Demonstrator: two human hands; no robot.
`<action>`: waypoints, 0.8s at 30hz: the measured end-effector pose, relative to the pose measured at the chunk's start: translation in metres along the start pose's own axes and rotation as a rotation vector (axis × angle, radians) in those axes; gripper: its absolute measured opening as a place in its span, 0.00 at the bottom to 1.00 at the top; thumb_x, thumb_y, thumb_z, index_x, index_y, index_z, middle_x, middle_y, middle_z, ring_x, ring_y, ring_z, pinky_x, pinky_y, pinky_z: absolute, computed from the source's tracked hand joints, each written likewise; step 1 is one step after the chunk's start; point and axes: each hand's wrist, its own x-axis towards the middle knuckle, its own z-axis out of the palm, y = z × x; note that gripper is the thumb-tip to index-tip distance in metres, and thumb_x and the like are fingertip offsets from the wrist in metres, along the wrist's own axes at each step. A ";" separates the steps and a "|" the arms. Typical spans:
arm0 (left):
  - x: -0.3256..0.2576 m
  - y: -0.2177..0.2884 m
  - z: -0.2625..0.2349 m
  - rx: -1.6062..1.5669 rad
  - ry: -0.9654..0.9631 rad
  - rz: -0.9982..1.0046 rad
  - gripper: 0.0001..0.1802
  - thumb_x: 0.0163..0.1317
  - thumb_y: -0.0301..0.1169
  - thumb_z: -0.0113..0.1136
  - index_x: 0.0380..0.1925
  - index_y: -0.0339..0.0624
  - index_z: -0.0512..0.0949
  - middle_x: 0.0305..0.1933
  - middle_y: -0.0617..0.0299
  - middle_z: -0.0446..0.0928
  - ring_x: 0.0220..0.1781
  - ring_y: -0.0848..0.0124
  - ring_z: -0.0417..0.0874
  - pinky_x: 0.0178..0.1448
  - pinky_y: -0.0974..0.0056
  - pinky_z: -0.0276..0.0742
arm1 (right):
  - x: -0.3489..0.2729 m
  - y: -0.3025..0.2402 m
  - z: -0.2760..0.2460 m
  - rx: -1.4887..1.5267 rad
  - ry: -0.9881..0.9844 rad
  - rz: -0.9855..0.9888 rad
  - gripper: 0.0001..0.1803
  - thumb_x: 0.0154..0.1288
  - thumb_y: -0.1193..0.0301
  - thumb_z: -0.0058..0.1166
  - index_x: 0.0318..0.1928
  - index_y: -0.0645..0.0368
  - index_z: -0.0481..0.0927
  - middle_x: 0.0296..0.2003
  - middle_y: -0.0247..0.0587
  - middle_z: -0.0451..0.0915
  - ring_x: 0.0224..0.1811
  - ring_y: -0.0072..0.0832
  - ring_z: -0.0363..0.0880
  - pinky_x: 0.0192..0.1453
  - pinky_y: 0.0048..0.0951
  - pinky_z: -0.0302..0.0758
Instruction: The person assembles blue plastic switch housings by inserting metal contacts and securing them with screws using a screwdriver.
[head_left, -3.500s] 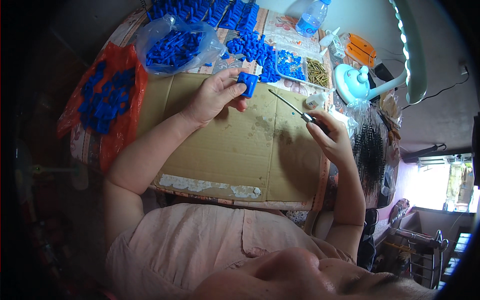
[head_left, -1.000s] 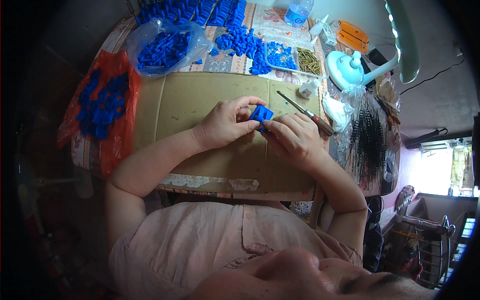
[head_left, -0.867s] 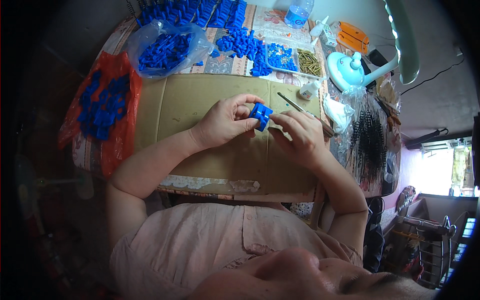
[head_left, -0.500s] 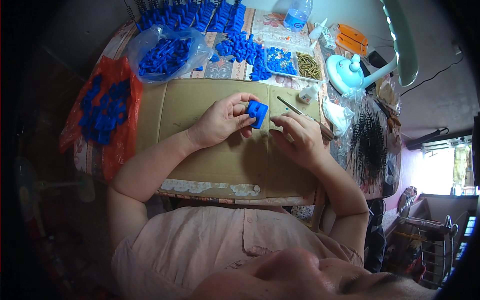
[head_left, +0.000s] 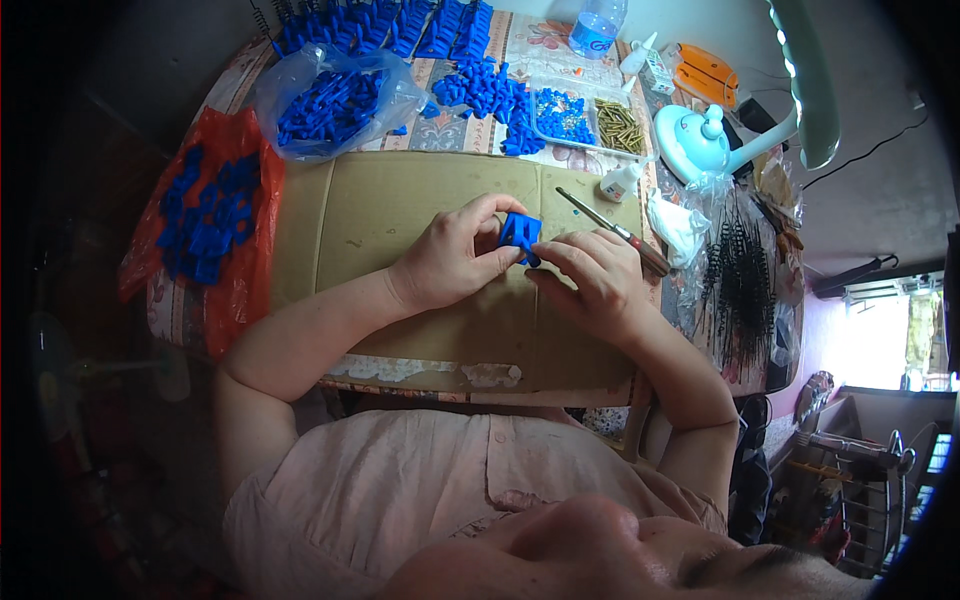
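My left hand [head_left: 450, 258] grips a small blue plastic part [head_left: 520, 232] over the middle of a cardboard sheet [head_left: 380, 215]. The fingertips of my right hand [head_left: 592, 275] pinch the part's lower right edge, so both hands meet on it. A screwdriver [head_left: 612, 226] with a reddish handle lies on the cardboard just beyond my right hand, touching its far side; I cannot tell whether the hand holds it.
Loose blue parts [head_left: 490, 92] are heaped at the back, more in a clear bag [head_left: 330, 105] and a red bag [head_left: 205, 215] on the left. A tray of brass pieces [head_left: 618, 125], a glue bottle [head_left: 620, 182], a water bottle [head_left: 597, 25], a lamp [head_left: 700, 140] and black wires [head_left: 740, 290] crowd the right.
My left hand brought a blue part from the pile at the back to the cardboard's middle. My right hand lowered the screwdriver and closed in on the part.
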 end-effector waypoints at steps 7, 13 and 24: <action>0.001 0.010 -0.003 0.144 -0.080 -0.025 0.20 0.63 0.19 0.56 0.55 0.36 0.68 0.38 0.58 0.83 0.37 0.77 0.82 0.42 0.69 0.78 | 0.000 0.001 0.003 -0.041 0.010 -0.036 0.15 0.52 0.69 0.66 0.40 0.57 0.80 0.29 0.35 0.79 0.28 0.29 0.79 0.31 0.31 0.70; 0.000 0.010 -0.004 0.119 -0.084 -0.025 0.20 0.63 0.20 0.56 0.55 0.37 0.68 0.37 0.58 0.83 0.36 0.77 0.82 0.41 0.69 0.79 | 0.001 -0.001 0.003 -0.027 0.013 -0.028 0.14 0.52 0.71 0.65 0.40 0.58 0.80 0.28 0.35 0.79 0.27 0.30 0.79 0.31 0.32 0.70; 0.001 0.012 -0.004 0.149 -0.062 0.029 0.20 0.62 0.21 0.57 0.54 0.37 0.69 0.36 0.59 0.82 0.34 0.77 0.81 0.40 0.69 0.78 | 0.002 0.002 0.000 -0.027 0.010 -0.012 0.14 0.51 0.69 0.66 0.39 0.56 0.80 0.27 0.34 0.78 0.25 0.29 0.77 0.27 0.31 0.69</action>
